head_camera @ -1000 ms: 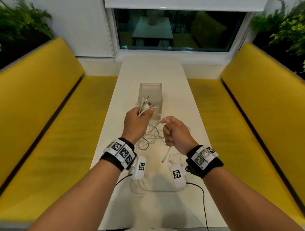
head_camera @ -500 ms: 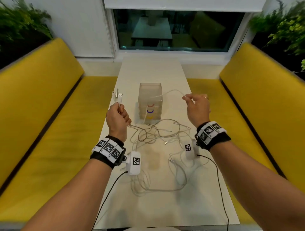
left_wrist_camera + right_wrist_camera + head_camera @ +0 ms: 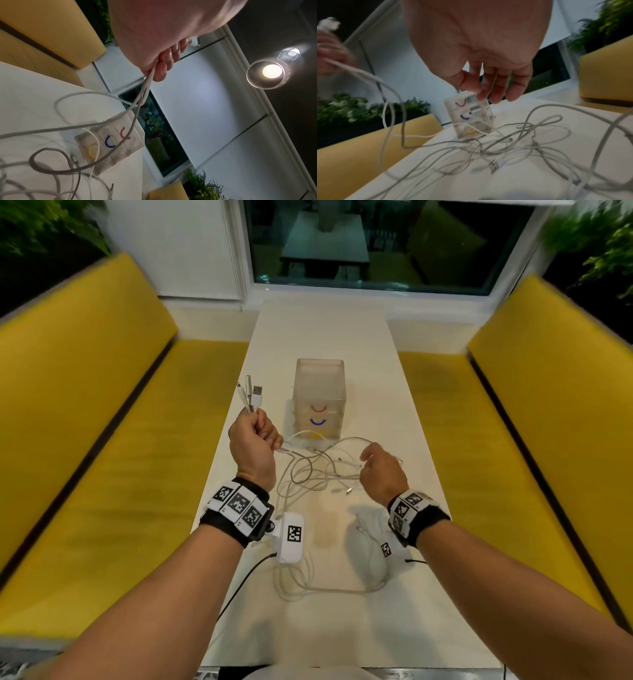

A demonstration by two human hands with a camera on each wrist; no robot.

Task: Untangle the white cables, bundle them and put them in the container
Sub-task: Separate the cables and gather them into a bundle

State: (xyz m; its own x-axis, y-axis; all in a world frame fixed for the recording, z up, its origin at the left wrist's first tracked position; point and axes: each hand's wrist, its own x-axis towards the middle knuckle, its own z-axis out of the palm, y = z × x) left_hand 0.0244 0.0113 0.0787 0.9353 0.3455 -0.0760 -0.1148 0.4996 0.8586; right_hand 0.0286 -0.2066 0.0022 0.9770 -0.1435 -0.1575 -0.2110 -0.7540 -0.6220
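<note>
On table [image 3: 359,344], untangling step: my left hand [image 3: 251,440] clenches cable ends [image 3: 251,397], right hand [image 3: 382,470] loose-fingered, empty; next, tease one strand from cables [image 3: 315,474].

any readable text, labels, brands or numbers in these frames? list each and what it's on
No readable words, brands or numbers in any view.
Black-and-white square code markers on the left wristband, the right wristband and the two white wrist camera units: patterns only, no characters.
Red, blue and yellow curved marks on the clear container: not letters.
</note>
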